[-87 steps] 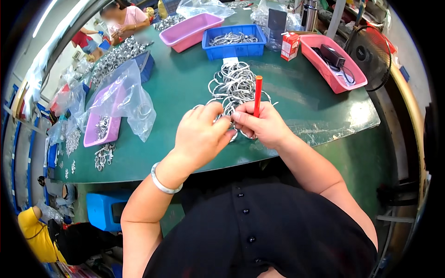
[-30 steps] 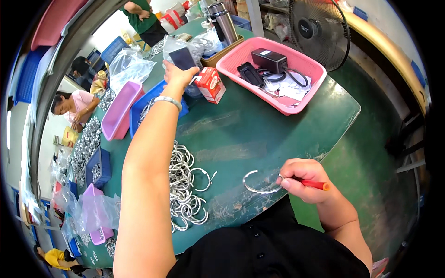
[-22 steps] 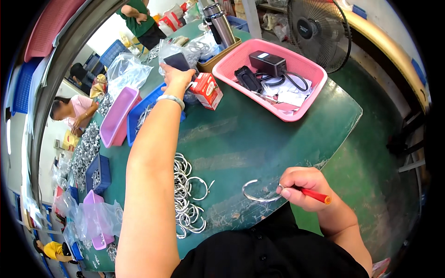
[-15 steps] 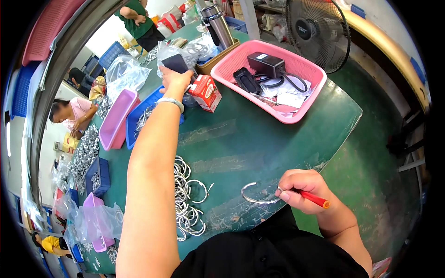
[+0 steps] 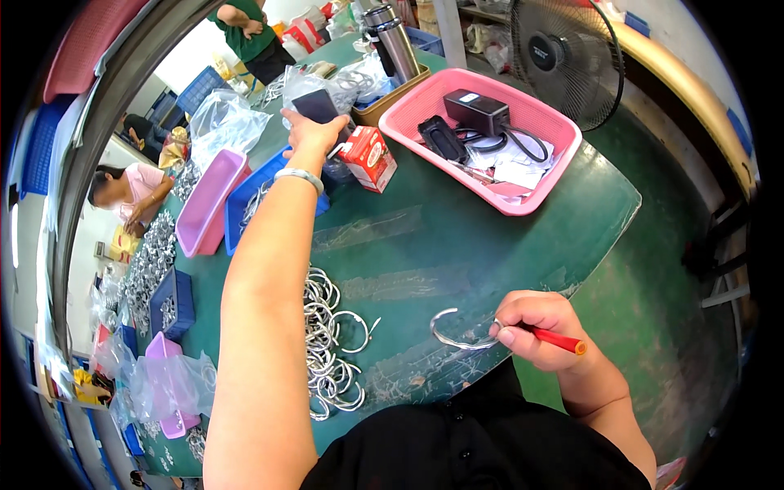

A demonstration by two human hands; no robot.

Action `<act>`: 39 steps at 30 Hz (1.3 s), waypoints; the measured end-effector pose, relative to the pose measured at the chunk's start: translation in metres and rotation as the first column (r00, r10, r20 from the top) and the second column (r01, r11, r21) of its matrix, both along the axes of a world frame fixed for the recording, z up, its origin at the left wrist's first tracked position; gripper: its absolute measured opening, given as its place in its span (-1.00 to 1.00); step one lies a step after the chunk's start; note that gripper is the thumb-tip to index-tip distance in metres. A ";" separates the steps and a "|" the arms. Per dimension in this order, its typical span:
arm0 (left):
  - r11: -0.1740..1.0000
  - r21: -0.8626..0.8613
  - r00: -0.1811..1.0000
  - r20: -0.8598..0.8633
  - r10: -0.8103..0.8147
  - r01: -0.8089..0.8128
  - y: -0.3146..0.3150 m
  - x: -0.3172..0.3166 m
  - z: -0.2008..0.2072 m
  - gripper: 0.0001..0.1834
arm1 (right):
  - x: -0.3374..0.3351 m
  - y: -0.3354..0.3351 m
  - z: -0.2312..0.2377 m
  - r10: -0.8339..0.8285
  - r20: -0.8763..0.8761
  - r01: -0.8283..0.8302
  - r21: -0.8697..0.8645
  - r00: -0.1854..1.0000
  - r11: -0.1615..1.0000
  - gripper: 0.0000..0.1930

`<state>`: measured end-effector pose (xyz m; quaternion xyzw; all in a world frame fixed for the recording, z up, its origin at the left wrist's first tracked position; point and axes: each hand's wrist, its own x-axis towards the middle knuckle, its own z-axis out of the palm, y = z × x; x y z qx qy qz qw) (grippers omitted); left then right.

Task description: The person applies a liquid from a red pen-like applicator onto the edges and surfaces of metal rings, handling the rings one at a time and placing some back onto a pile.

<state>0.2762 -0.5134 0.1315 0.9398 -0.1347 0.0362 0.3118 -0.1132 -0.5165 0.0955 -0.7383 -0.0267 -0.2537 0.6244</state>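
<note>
In my right hand (image 5: 539,327) are an open silver bangle (image 5: 459,341) and a slim red-handled tool (image 5: 557,338); the fingers are closed, and the tool's working end is hidden. The bangle's curved part reaches out over the table's near edge. My left hand (image 5: 314,137) stretches far across the table with spread fingers, right by a dark, flat, phone-like slab (image 5: 316,106). Whether the fingertips touch it I cannot tell. Beside my left forearm lies a heap of silver bangles (image 5: 331,371), and one open bangle (image 5: 355,331) sits at its right side.
A pink basket (image 5: 392,122) holds a black adapter, cable and papers. A red carton (image 5: 368,158) and a steel flask (image 5: 390,42) stand near it. Blue tray (image 5: 233,214), lilac tray (image 5: 204,208) and metal parts (image 5: 151,265) lie left. A fan (image 5: 563,57) stands behind; other people are farther off.
The whole view has shifted slightly. My left hand stays by the dark slab with its fingers a little more spread. My right hand keeps the bangle and the red-handled tool.
</note>
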 end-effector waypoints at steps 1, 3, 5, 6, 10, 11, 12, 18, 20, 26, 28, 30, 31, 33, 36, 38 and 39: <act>0.999 -0.037 0.999 -0.028 -0.017 0.016 0.007 0.006 0.002 0.31 | 0.000 0.001 0.001 0.004 -0.004 -0.004 0.001 1.000 1.000 -0.99; 0.965 -0.239 0.994 0.054 -0.100 0.110 0.036 0.027 -0.001 0.32 | 0.001 0.006 0.004 0.034 -0.004 -0.034 0.000 0.999 0.999 -0.99; 0.921 -0.342 0.981 0.115 -0.154 0.184 0.053 0.029 -0.001 0.22 | 0.002 0.006 0.003 0.030 -0.009 -0.030 0.006 1.000 1.000 -0.99; 0.929 -0.326 0.982 0.122 -0.145 0.177 0.061 0.024 -0.002 0.10 | 0.003 0.006 0.002 0.022 -0.012 -0.022 0.008 1.000 1.000 -0.99; 0.917 -0.326 0.973 0.042 -0.227 0.228 0.138 0.014 -0.013 -0.18 | 0.012 0.020 0.005 0.090 -0.018 -0.089 0.007 0.996 0.996 -0.99; 0.901 -0.340 0.961 0.030 -0.276 0.269 0.161 0.006 -0.019 -0.26 | 0.015 0.025 0.006 0.117 -0.029 -0.117 0.008 0.993 0.993 -0.99; 0.892 -0.322 0.946 0.030 -0.324 0.316 0.173 -0.009 -0.024 -0.34 | 0.017 0.028 0.007 0.117 -0.048 -0.117 0.007 0.992 0.993 -0.99; 0.822 -0.461 0.854 -0.222 -0.471 0.334 0.260 -0.118 -0.029 -0.59 | 0.031 0.052 0.010 0.174 -0.059 -0.174 -0.010 0.983 0.985 -0.98; 0.807 -0.479 0.865 -0.171 -0.471 0.345 0.291 -0.146 -0.037 -0.66 | 0.037 0.066 0.010 0.205 -0.054 -0.205 0.010 0.977 0.979 -0.97; 0.758 -0.463 0.885 0.167 -0.435 0.460 0.332 -0.198 -0.031 -0.73 | 0.057 0.100 0.012 0.305 -0.065 -0.306 -0.006 0.950 0.952 -0.95; 0.720 -0.557 0.889 0.079 -0.451 0.415 0.342 -0.209 -0.039 -0.73 | 0.061 0.107 0.012 0.330 -0.073 -0.333 -0.030 0.941 0.943 -0.94; 0.677 -0.637 0.855 -0.053 -0.516 0.369 0.348 -0.222 -0.043 -0.74 | 0.065 0.116 0.014 0.349 -0.095 -0.354 -0.046 0.932 0.934 -0.94; 0.656 -0.645 0.837 -0.046 -0.546 0.393 0.351 -0.228 -0.047 -0.75 | 0.067 0.120 0.015 0.363 -0.106 -0.369 -0.051 0.926 0.928 -0.93; 0.556 -0.795 0.804 -0.155 -0.574 0.244 0.357 -0.239 -0.057 -0.74 | 0.072 0.126 0.009 0.398 -0.101 -0.406 -0.077 0.912 0.911 -0.92; 0.463 -0.868 0.748 -0.187 -0.637 0.177 0.365 -0.244 -0.063 -0.72 | 0.080 0.136 0.005 0.446 -0.118 -0.455 -0.069 0.887 0.888 -0.92; 0.435 -0.883 0.722 -0.186 -0.666 0.174 0.368 -0.244 -0.063 -0.73 | 0.085 0.142 0.001 0.453 -0.127 -0.463 -0.065 0.882 0.884 -0.92; 0.434 -0.886 0.717 -0.194 -0.670 0.166 0.369 -0.244 -0.063 -0.73 | 0.087 0.144 -0.001 0.457 -0.130 -0.467 -0.063 0.880 0.882 -0.92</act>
